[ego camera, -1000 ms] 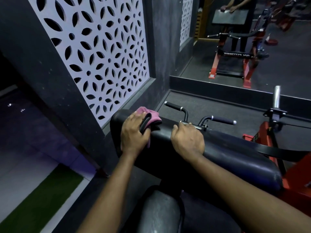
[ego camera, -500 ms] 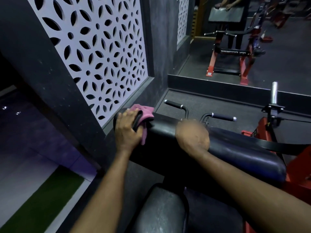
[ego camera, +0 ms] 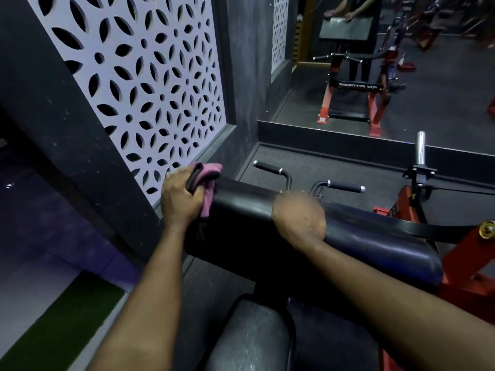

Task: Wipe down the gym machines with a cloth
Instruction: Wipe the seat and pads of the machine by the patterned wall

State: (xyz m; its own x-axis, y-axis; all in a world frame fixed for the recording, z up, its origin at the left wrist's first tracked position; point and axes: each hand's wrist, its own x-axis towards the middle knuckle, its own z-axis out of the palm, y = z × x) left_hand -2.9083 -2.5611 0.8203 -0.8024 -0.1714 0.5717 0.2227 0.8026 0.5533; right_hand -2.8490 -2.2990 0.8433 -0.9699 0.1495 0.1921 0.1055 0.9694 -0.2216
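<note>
Your left hand (ego camera: pixel 182 196) sits just left of centre in the frame, its fingers curled round the pink cloth (ego camera: pixel 210 171) and pressing it against the left end of the black pad (ego camera: pixel 241 210). Part of the cloth bunches above your knuckles and part hangs down over the pad's near face. Your right hand (ego camera: pixel 298 218) lies on top of the pad near the middle of the frame, wrist toward you. Its fingers are blurred where they reach the far edge, so you cannot tell whether they grip the pad or only rest there. The pad runs from the centre down toward the right edge, tilted, with the seat (ego camera: pixel 251 336) below it at the bottom of the frame. Two black handles (ego camera: pixel 270 168) stick out just beyond the pad, above your right hand. A red frame (ego camera: pixel 468 250) and an upright chrome peg (ego camera: pixel 420 148) stand at the right. A white lattice panel (ego camera: pixel 134 84) fills the upper left, and a mirror (ego camera: pixel 442 76) in the upper right reflects the machine.
</note>
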